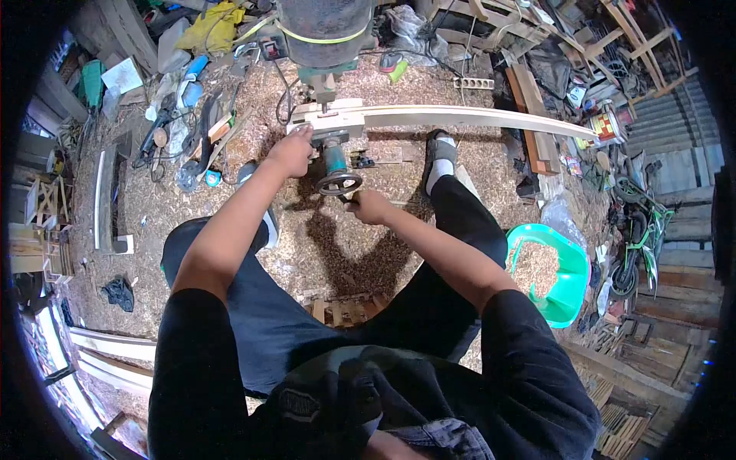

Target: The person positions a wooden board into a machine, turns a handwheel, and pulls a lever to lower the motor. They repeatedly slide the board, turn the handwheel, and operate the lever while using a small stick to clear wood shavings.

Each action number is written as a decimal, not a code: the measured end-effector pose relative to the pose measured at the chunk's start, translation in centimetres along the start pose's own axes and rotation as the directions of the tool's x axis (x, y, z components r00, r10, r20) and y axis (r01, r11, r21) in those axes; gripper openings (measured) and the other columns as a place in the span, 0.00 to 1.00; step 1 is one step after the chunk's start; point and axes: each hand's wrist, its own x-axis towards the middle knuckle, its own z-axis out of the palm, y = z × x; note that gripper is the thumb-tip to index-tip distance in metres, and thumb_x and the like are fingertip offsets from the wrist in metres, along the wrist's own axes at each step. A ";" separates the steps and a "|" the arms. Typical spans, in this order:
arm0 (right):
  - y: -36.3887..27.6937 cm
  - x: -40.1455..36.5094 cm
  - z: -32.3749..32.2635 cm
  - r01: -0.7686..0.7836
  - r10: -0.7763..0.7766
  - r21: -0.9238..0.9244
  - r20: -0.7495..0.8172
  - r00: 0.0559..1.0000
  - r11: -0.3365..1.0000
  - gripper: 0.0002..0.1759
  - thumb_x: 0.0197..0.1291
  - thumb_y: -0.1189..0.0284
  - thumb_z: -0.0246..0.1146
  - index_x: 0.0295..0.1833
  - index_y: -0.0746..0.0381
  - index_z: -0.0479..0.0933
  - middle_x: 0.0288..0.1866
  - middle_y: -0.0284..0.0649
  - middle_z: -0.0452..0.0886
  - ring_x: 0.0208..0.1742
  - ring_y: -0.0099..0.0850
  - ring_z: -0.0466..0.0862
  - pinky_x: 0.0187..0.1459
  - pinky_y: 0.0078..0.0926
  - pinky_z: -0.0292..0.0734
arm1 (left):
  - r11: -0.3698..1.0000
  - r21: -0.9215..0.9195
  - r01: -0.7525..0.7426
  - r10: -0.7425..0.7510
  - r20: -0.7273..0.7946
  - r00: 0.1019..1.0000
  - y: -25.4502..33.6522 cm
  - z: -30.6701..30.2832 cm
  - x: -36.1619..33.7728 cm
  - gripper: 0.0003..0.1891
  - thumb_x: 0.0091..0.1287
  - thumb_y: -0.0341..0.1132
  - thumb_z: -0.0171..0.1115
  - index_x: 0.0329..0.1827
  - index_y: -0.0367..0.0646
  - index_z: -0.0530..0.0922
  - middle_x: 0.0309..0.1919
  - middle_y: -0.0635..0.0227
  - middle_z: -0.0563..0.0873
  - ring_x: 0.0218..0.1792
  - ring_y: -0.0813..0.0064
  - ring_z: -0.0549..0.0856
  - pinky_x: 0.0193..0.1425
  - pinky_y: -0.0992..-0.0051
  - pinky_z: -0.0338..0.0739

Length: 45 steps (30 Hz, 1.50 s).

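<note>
A green drilling machine with a grey cylindrical housing (pixel 322 31) stands in front of me, its bit holder (pixel 325 90) just above a pale wooden board (pixel 475 117). The long board lies across the machine's work table and reaches far to the right. My left hand (pixel 291 155) is at the table's left side, fingers stretched towards the board's near end and touching there. Below the table is a metal handwheel (pixel 339 182). My right hand (pixel 372 208) is closed around the dark crank handle (pixel 347 198) at the wheel's lower edge.
Wood shavings (pixel 307 268) cover the floor. A green plastic tub (pixel 571 284) with shavings stands by my right leg. Brown planks (pixel 533 119) lie beyond the board at right, near a paint bucket (pixel 606 126). Cables and tools (pixel 165 130) clutter the left; a green motorbike (pixel 640 245) is far right.
</note>
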 end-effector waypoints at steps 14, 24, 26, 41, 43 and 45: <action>-0.4 1.1 -0.9 -0.001 0.024 -0.107 0.212 0.977 0.994 0.31 0.71 0.47 0.54 0.46 0.67 0.84 0.45 0.55 0.87 0.49 0.53 0.85 0.53 0.48 0.78 | 0.999 -0.050 -0.008 0.011 0.062 0.998 -0.6 0.2 -0.2 0.22 0.59 0.28 0.58 0.56 0.31 0.84 0.80 0.47 0.59 0.79 0.54 0.62 0.83 0.65 0.56; -8.3 -3.7 -4.7 -0.054 0.183 -0.444 0.252 0.950 0.894 0.26 0.67 0.55 0.60 0.63 0.60 0.79 0.56 0.50 0.86 0.57 0.49 0.86 0.59 0.46 0.80 | 1.000 0.001 -0.024 0.024 0.060 0.998 -0.5 0.2 -0.2 0.19 0.59 0.29 0.60 0.53 0.35 0.86 0.80 0.48 0.58 0.79 0.55 0.62 0.84 0.64 0.54; -8.0 -2.3 -6.0 0.075 0.012 -0.284 0.294 0.956 0.956 0.27 0.64 0.54 0.63 0.64 0.57 0.78 0.57 0.50 0.85 0.56 0.49 0.86 0.58 0.45 0.80 | 0.999 -0.034 -0.010 0.012 0.067 0.998 -0.1 -0.1 -0.5 0.18 0.60 0.30 0.61 0.53 0.37 0.86 0.80 0.48 0.57 0.79 0.53 0.61 0.84 0.63 0.54; -2.0 0.8 -9.2 -0.197 0.212 -0.230 0.040 0.976 0.953 0.21 0.57 0.61 0.68 0.49 0.66 0.85 0.53 0.54 0.86 0.56 0.49 0.86 0.57 0.43 0.82 | 0.895 -0.367 0.253 -0.232 0.102 0.967 11.6 -0.5 -6.6 0.38 0.73 0.40 0.54 0.78 0.25 0.51 0.78 0.32 0.53 0.78 0.40 0.59 0.81 0.57 0.58; -1.0 0.9 -7.6 -0.094 0.105 -0.222 0.036 0.994 0.970 0.19 0.58 0.62 0.69 0.48 0.66 0.85 0.53 0.55 0.86 0.56 0.49 0.86 0.57 0.44 0.81 | 0.854 -0.471 0.222 -0.220 0.060 0.974 12.0 1.7 -5.7 0.44 0.72 0.38 0.55 0.79 0.23 0.40 0.79 0.31 0.43 0.80 0.35 0.51 0.83 0.53 0.52; -0.1 1.3 -6.2 0.049 -0.048 -0.165 0.007 0.999 0.985 0.15 0.59 0.65 0.68 0.44 0.66 0.85 0.49 0.55 0.86 0.52 0.51 0.86 0.55 0.45 0.82 | 0.864 -0.464 0.194 -0.232 -0.027 0.972 12.5 3.2 -5.9 0.45 0.71 0.37 0.56 0.79 0.23 0.39 0.79 0.31 0.41 0.80 0.35 0.50 0.83 0.53 0.51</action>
